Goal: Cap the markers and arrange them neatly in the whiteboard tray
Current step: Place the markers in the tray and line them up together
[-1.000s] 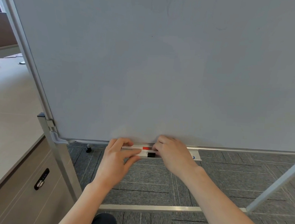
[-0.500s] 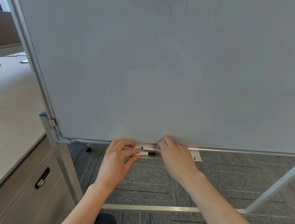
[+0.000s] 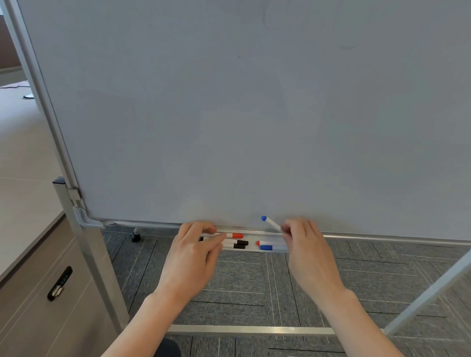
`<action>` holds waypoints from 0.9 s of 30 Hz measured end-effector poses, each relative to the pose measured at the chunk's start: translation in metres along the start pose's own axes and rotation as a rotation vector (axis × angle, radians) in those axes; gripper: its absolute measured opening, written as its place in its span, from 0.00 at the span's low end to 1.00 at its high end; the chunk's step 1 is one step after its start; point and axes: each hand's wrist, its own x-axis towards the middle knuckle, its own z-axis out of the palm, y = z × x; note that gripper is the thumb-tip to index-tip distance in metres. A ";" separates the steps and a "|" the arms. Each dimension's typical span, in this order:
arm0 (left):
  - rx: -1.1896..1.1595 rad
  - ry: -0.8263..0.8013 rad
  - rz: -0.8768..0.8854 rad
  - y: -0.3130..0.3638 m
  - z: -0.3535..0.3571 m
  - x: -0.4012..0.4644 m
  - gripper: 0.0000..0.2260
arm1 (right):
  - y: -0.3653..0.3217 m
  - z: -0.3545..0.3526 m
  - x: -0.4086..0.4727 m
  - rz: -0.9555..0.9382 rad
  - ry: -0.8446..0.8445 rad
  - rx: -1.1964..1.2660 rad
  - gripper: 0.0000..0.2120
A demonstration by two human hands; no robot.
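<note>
Head view: right hand [image 3: 309,251] pinches blue-capped marker [image 3: 271,223], seemingly above tray [image 3: 253,250]

Both forearms forward, left grip [image 3: 194,248] and right grip [image 3: 305,247] pinching.

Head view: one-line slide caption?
Right hand lifts a blue-capped marker from the whiteboard tray; left hand steadies a red-capped marker.

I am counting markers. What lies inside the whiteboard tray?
In the tray: red marker, two black-capped markers, blue marker. The hands cover the rest.
</note>
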 end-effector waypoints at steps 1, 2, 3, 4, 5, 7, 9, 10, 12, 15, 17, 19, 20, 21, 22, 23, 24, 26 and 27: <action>-0.004 0.002 -0.010 0.002 0.001 0.000 0.10 | 0.002 -0.003 -0.002 0.012 -0.004 0.063 0.08; -0.006 0.005 -0.017 0.004 0.001 0.001 0.10 | 0.004 -0.005 -0.004 0.031 -0.007 0.135 0.12; -0.009 0.009 -0.024 0.006 0.001 0.001 0.10 | 0.004 -0.007 -0.006 0.055 -0.011 0.216 0.16; -0.014 0.012 -0.031 0.008 0.001 0.002 0.10 | 0.004 -0.009 -0.007 0.084 -0.018 0.300 0.20; -0.020 0.012 -0.040 0.009 0.002 0.003 0.10 | 0.003 -0.011 -0.008 0.106 -0.017 0.378 0.23; -0.033 0.008 -0.058 0.011 0.002 0.004 0.09 | 0.001 -0.013 -0.008 0.124 0.014 0.482 0.27; -0.034 -0.002 -0.069 0.011 0.002 0.005 0.08 | 0.001 -0.014 -0.009 0.144 0.060 0.549 0.29; -0.031 -0.007 -0.071 0.011 0.002 0.006 0.08 | 0.001 -0.015 -0.008 0.168 0.071 0.585 0.29; -0.027 -0.016 -0.071 0.010 0.001 0.007 0.08 | 0.000 -0.016 -0.007 0.218 0.082 0.667 0.27; -0.024 -0.030 -0.064 0.011 0.001 0.009 0.08 | -0.001 -0.013 -0.004 0.248 0.131 0.706 0.20; -0.021 -0.036 -0.050 0.011 0.000 0.011 0.08 | -0.001 -0.008 -0.002 0.267 0.152 0.677 0.16; -0.018 -0.041 -0.035 0.012 0.000 0.013 0.08 | -0.001 -0.004 0.000 0.237 0.154 0.532 0.12; -0.018 -0.045 -0.032 0.013 0.000 0.013 0.08 | -0.001 -0.003 0.001 0.208 0.148 0.434 0.10; -0.018 -0.050 -0.032 0.013 0.000 0.014 0.08 | -0.002 -0.004 0.001 0.176 0.140 0.341 0.10; -0.018 -0.055 -0.033 0.013 0.000 0.014 0.08 | -0.003 -0.004 0.002 0.143 0.128 0.270 0.10; -0.018 -0.057 -0.035 0.013 0.000 0.014 0.08 | -0.003 -0.005 0.003 0.113 0.113 0.217 0.10; -0.018 -0.058 -0.036 0.013 0.000 0.014 0.08 | -0.004 -0.005 0.004 0.091 0.093 0.174 0.10; -0.014 -0.059 -0.034 0.012 0.000 0.015 0.08 | -0.002 -0.004 0.006 0.079 0.055 0.110 0.09; -0.014 -0.060 -0.034 0.012 0.000 0.015 0.08 | -0.001 -0.003 0.007 0.081 0.040 0.085 0.09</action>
